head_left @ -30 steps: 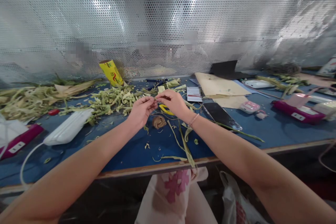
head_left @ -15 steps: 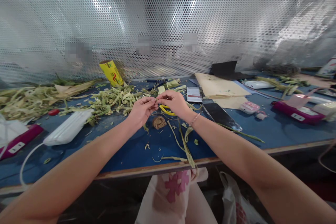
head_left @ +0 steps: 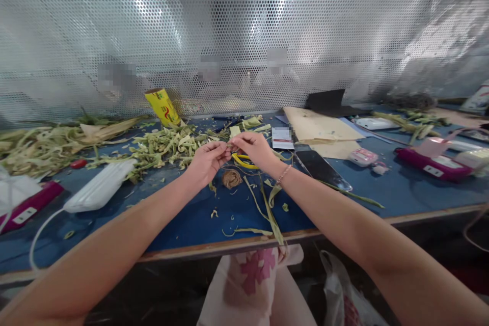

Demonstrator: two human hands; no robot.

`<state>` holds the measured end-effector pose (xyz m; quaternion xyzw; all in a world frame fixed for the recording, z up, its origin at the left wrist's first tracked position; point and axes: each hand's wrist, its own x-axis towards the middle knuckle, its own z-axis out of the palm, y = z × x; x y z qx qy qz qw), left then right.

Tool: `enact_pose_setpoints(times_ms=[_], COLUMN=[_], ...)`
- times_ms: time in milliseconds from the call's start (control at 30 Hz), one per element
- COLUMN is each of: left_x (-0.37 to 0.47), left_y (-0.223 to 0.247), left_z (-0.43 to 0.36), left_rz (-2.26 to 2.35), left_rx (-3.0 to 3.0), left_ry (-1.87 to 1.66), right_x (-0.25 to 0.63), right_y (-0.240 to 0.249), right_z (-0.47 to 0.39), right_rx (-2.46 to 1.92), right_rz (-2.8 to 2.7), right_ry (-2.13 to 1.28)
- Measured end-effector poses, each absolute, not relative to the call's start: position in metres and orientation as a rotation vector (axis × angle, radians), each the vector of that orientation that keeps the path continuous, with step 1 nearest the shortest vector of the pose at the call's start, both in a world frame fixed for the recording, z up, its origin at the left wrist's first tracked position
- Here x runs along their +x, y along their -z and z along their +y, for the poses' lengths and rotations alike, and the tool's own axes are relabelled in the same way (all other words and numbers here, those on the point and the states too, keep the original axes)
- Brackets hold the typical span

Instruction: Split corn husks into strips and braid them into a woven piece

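Both hands are raised just above the blue tabletop (head_left: 183,224), fingertips meeting. The left hand (head_left: 207,161) and the right hand (head_left: 255,148) each pinch a thin strand (head_left: 229,146) stretched between thumb and forefinger; the remaining fingers are curled inward. The strand is very fine, and its material cannot be determined. The right wrist carries a thin bracelet (head_left: 282,174).

Directly below the hands, a small coil of brown twine (head_left: 231,179) lies on the tabletop. Just beyond the right hand, a yellow-handled tool (head_left: 244,161) lies partly hidden by the fingers. Long green leaf strips (head_left: 267,209) run from under the right wrist toward the near table edge.

Beyond the left hand lies a heap of cut leaf scraps (head_left: 168,145), and behind that heap a yellow tube (head_left: 163,107) leans against the perforated metal screen (head_left: 244,35). Well to the left of the left forearm rests a white case (head_left: 100,186), with a magenta box (head_left: 28,205) farther left.

To the right of the right hand lie a small printed card (head_left: 283,137), a black phone (head_left: 323,168) and a brown paper sheet (head_left: 317,127). Farther right is a small pink device (head_left: 362,156). Below the table edge, between the forearms, hangs a pink flowered bag (head_left: 254,280).
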<state>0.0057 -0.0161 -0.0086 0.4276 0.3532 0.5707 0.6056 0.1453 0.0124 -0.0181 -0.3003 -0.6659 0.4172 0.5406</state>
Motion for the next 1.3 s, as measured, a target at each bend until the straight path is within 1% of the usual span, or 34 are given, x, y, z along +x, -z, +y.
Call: enact_pose_setpoints(times_ms=[167, 400, 800, 933, 1133, 1300], left_x=[0.007, 0.004, 0.003, 0.003, 0.004, 0.006], left_y=[0.006, 0.009, 0.009, 0.009, 0.012, 0.011], left_z=[-0.016, -0.013, -0.014, -0.014, -0.015, -0.015], left_rz=[0.86, 0.841, 0.794, 0.809, 0.823, 0.798], left_rx=[0.906, 0.925, 1.072, 1.105, 1.151, 1.136], left_ry=[-1.34, -1.306, -1.27, -1.275, -1.364, -1.411], right_x=[0.145, 0.146, 0.147, 0.145, 0.145, 0.143], right_y=[0.019, 0.021, 0.021, 0.022, 0.02, 0.019], right_z=[0.013, 0.018, 0.017, 0.016, 0.009, 0.006], right_rx=[-0.664, -0.724, -0.694, -0.695, -0.729, -0.756], right_rz=[-1.564, -1.567, -1.605, -1.674, -1.849, -1.808], right_ry=[-1.092, -1.086, -1.062, -0.935, -0.486, -0.426])
